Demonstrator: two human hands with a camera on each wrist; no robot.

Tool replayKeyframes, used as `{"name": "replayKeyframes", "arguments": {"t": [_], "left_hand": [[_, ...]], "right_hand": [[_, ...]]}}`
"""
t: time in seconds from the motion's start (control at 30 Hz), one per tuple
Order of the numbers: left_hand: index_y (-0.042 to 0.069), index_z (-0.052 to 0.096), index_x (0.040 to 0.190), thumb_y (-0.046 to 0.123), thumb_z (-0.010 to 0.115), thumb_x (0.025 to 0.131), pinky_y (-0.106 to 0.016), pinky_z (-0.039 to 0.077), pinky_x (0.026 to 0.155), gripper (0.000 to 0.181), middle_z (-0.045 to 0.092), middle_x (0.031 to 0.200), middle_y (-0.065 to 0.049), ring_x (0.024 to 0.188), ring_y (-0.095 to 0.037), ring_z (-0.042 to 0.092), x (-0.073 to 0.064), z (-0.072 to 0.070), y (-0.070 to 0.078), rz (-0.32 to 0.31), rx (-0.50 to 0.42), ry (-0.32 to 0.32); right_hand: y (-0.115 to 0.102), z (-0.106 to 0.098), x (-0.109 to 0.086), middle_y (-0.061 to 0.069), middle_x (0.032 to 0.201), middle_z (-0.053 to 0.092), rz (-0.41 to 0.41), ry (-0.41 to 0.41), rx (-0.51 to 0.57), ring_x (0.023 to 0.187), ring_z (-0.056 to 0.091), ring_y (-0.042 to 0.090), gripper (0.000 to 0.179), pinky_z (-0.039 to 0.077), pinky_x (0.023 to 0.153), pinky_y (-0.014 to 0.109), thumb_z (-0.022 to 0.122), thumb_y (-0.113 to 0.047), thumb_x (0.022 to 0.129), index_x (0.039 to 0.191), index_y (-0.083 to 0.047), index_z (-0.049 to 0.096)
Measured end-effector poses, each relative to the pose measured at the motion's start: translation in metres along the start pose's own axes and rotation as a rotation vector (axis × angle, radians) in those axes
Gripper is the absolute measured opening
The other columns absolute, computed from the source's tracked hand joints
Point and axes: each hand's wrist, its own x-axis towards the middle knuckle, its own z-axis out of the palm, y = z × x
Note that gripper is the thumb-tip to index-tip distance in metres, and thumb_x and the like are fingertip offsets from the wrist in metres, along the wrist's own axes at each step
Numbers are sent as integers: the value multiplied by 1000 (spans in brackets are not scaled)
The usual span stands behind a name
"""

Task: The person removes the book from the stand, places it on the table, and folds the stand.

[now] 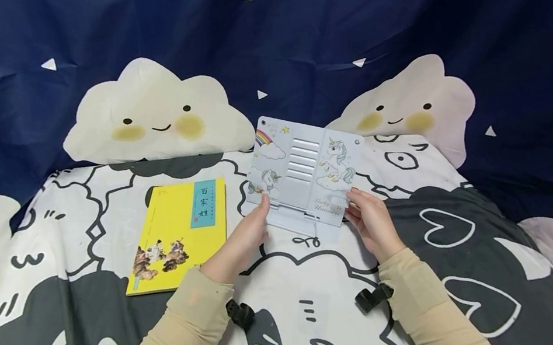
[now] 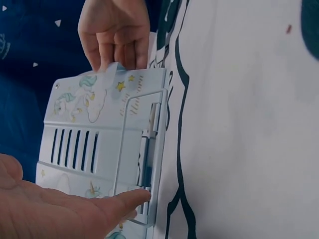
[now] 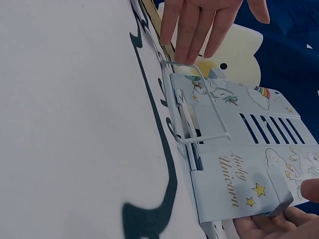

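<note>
A pale blue folding book stand (image 1: 306,192) with unicorns, a rainbow and slots stands tilted back between both hands, low over the bedding. My left hand (image 1: 242,233) is at its lower left; in the right wrist view this left hand (image 3: 202,22) has straight fingers touching the wire bracket (image 3: 207,138) on the stand's front. My right hand (image 1: 373,221) holds the stand's right edge, its fingers (image 3: 254,226) curled under it beside a raised side tab (image 3: 280,191). The stand's back is hidden.
Left of the stand lies a yellow book (image 1: 186,250) with a blue title label, flat on the cartoon-patterned bedding (image 1: 325,289). Behind hangs a dark blue cloth (image 1: 289,35) with clouds and white triangles. Black camera mounts (image 1: 240,313) sit at the wrists.
</note>
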Motion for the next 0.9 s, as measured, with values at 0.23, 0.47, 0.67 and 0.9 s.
{"name": "replayKeyframes", "arguments": {"t": [0.23,0.47,0.67,0.9], "left_hand": [[11,14,160,59,17,104,-51,16,123,74,6,168,-8,154,-35,10,4,3,1,-48,22,18],[13,14,160,62,20,103,-49,17,124,76,7,168,-7,152,-37,16,9,3,1,-103,45,39],[13,17,160,63,21,102,-46,19,124,76,7,168,-7,154,-31,13,14,1,4,-117,61,52],[15,23,159,63,19,102,-46,21,123,74,13,168,-4,153,-30,16,23,-1,6,-109,95,45]], "right_hand": [[2,-1,-5,-5,114,58,1,16,-3,98,61,5,50,49,95,19,50,-20,104,150,-3,38],[5,-1,-13,-3,116,58,-16,-11,-17,102,60,6,46,49,98,22,48,-15,104,147,0,41],[8,-1,-20,-7,108,64,-32,-20,3,99,63,4,44,50,95,22,49,-11,103,144,2,42],[9,0,-22,-5,109,63,-35,-11,23,100,63,5,43,52,94,21,48,-8,102,143,4,42]]}}
